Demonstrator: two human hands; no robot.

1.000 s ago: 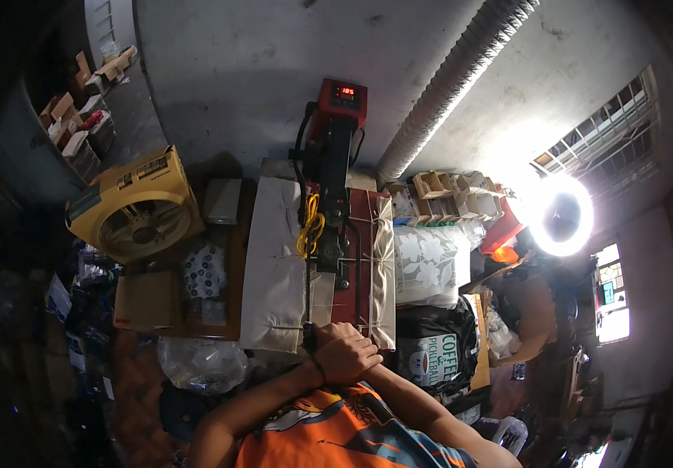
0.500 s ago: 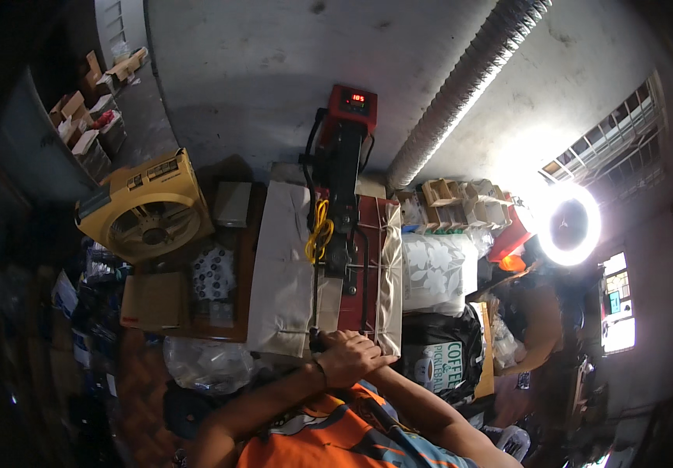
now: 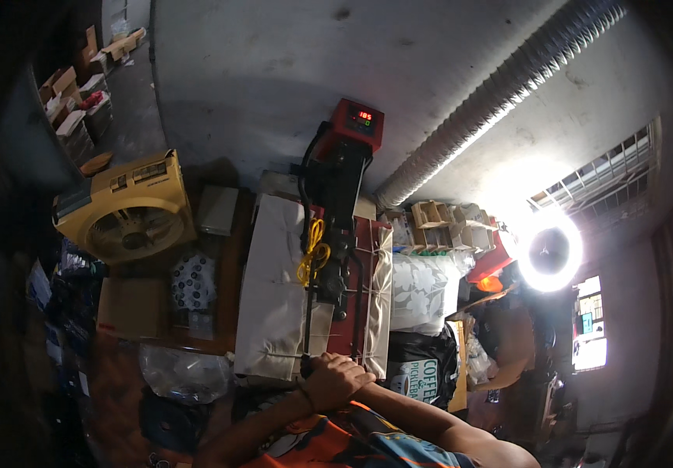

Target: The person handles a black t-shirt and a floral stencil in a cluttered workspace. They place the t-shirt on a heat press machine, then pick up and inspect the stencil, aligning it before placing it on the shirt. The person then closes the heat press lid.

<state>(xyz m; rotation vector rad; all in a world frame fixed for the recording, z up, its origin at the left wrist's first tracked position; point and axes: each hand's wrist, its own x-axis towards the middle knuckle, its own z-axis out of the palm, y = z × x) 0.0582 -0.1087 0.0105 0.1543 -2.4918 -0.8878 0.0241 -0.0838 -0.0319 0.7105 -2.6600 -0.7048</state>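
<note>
A red-and-black heat press with a lit display stands against the wall, its platen wrapped in cream cloth with a red strip between. A yellow coiled cord hangs beside the black arm. At the front, my left hand is closed over the black handle and laps over my right hand, whose fingers are mostly hidden beneath it. Both forearms reach up from the lower edge.
A yellow fan, cardboard box and clear bag are left. Right are wooden bins, patterned packages, a black bag and a ring light. A silver duct slants up the wall.
The press and my hands sit lower in the picture than a second ago, and the view has tilted slightly. My hands remain together at the handle, with no clear change in grip.
</note>
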